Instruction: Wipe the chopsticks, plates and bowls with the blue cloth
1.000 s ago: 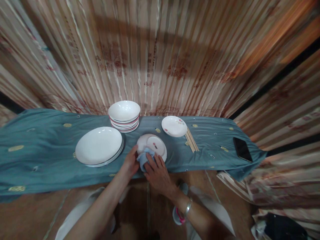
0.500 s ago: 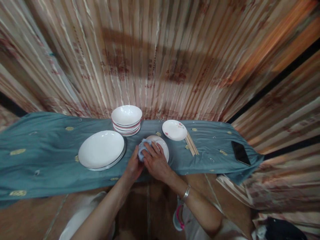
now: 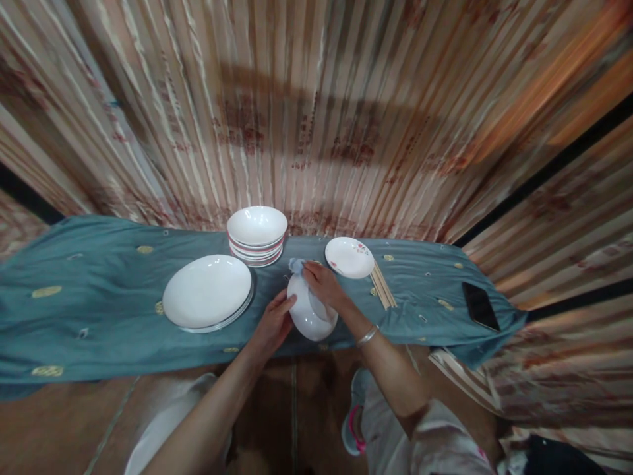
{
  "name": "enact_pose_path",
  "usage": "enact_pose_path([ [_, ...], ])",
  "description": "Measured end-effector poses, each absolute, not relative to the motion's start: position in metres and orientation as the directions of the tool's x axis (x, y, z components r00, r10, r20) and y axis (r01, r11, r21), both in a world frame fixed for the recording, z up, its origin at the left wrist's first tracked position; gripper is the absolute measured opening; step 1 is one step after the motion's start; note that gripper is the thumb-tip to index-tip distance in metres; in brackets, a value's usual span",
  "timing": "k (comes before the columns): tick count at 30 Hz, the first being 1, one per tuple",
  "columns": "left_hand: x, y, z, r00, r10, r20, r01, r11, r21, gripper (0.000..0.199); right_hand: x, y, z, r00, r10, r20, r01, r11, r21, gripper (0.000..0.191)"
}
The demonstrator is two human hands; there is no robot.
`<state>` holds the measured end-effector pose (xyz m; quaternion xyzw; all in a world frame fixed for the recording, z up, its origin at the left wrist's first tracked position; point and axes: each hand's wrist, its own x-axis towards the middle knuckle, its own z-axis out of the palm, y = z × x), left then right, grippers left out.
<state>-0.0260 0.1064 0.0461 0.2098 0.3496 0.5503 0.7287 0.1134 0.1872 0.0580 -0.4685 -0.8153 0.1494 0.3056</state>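
Note:
My left hand (image 3: 275, 322) grips the left edge of a small white plate (image 3: 310, 324), thumb on its face. The plate is tilted and held near the front of the table. My right hand (image 3: 321, 284) is closed on a pale blue cloth (image 3: 297, 265) at the plate's far edge; its fingers are partly hidden by the hand itself. Left of my hands lies a stack of large white oval plates (image 3: 208, 290). Behind them stands a stack of white bowls (image 3: 257, 225) with red rims.
A flower-patterned plate (image 3: 349, 256) rests at the right, beside several wooden chopsticks (image 3: 383, 285). A black phone (image 3: 481, 306) lies near the right end of the teal tablecloth (image 3: 109, 290). Striped curtains (image 3: 306, 132) hang behind the table, and dark poles (image 3: 544, 165) stand at the sides.
The plate has been tilted, showing more of its surface. My right hand has moved up and right with the cloth to the far rim; my left hand has shifted onto the left edge.

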Motion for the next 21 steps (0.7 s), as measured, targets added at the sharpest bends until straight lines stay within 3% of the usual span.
enact_pose_path([
  [10, -0.027, 0.105, 0.05, 0.135, 0.934, -0.332, -0.662, 0.334, 0.671, 0.022, 0.149, 0.2, 0.015, -0.002, 0.99, 0.142, 0.509, 0.123, -0.852, 0.03],
  [17, -0.026, 0.105, 0.056, 0.129, 0.932, -0.339, -0.682, 0.331, 0.652, 0.021, 0.16, 0.164, -0.017, 0.178, 0.964, 0.198, 0.454, 0.098, -0.886, 0.035],
  [21, -0.027, 0.105, 0.054, 0.139, 0.928, -0.345, -0.688, 0.341, 0.641, 0.03, 0.158, 0.139, -0.035, 0.253, 0.941, 0.223, 0.501, 0.069, -0.862, 0.046],
])
